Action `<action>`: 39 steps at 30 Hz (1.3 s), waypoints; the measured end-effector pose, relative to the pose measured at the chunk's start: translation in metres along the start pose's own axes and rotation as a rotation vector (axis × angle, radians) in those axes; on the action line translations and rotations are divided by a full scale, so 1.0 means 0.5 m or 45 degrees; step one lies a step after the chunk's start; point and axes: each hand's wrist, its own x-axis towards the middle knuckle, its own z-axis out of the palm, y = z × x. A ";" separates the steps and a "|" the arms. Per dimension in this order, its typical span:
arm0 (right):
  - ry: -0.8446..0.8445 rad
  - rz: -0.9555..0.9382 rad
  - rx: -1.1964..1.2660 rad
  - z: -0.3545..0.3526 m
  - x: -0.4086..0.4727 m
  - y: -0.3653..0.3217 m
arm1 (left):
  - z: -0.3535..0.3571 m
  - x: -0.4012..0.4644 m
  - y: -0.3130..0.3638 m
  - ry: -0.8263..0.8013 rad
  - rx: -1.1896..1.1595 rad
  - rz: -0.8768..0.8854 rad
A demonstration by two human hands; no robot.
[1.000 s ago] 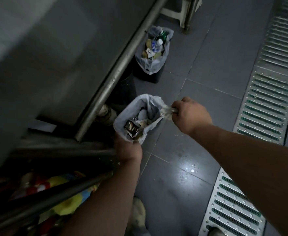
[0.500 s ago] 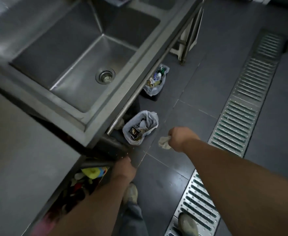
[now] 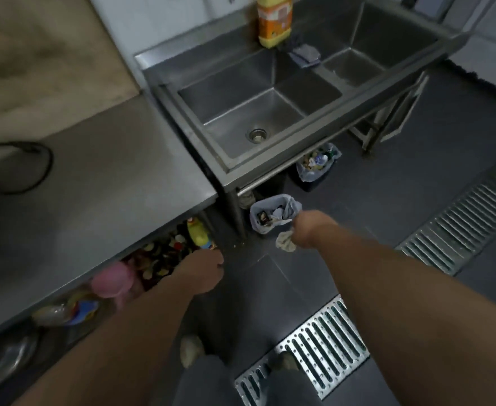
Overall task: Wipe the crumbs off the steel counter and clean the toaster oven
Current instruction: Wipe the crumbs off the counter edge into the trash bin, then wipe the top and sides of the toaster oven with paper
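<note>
right hand [image 3: 309,231]: my fist bunched round the rag [image 3: 286,244]; rag dangles below my knuckles
left hand [image 3: 202,272]: low, holds nothing; finger curl unclear
steel counter [image 3: 109,186]: up and left of my grip
toaster oven: not visible
risk: crumbs could shake off rag onto floor, missing bin [image 3: 273,213] just beyond my fist

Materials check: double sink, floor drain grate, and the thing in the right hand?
Double sink: likely stainless steel, brushed grey sheen.
Floor drain grate: bright slotted metal, probably steel.
Right hand grips a rag: crumpled, limp, pale, so cloth or paper.
</note>
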 end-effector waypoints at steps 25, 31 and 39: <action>0.057 -0.639 -0.508 0.259 -0.356 -1.065 | 0.269 -0.911 -0.904 -0.175 -0.370 -0.819; 0.049 -0.731 -0.726 0.249 -0.393 -1.233 | 0.269 -0.987 -1.005 -0.059 -0.443 -0.840; 0.062 -0.830 -0.627 0.108 -0.341 -1.407 | 0.169 -0.942 -1.118 -0.050 -0.464 -0.920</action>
